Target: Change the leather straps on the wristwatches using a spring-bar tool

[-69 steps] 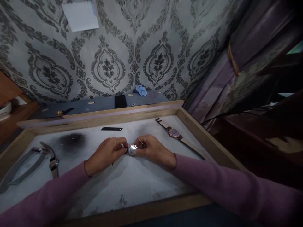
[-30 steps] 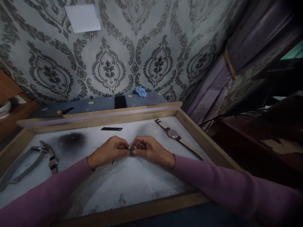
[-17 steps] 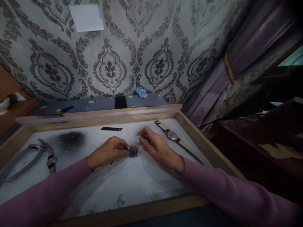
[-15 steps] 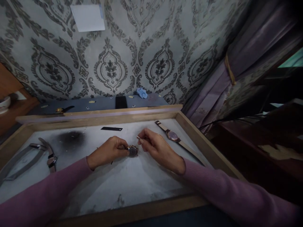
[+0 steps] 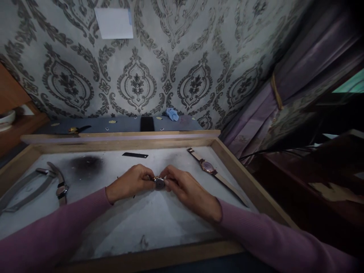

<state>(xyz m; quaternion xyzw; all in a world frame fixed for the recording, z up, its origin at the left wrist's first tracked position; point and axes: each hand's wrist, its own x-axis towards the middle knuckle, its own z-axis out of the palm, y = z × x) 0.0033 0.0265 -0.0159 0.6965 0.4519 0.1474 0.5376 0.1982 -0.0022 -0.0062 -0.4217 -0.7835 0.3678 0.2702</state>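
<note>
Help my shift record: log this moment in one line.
left hand: holds watch case; right hand: at its right edge; black strip: lying beyond

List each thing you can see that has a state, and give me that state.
Left hand: pinching the held watch.
Held watch: partly covered by fingers; strap state unclear.
Right hand: fingers at the held watch's right edge; grip unclear.
Right-hand watch: lying flat, strap unfastened.
Left-hand watch: lying down, lower strap hidden.
Black strip: lying flat.
Blue cloth: crumpled.
Curtain: tied back.
</note>
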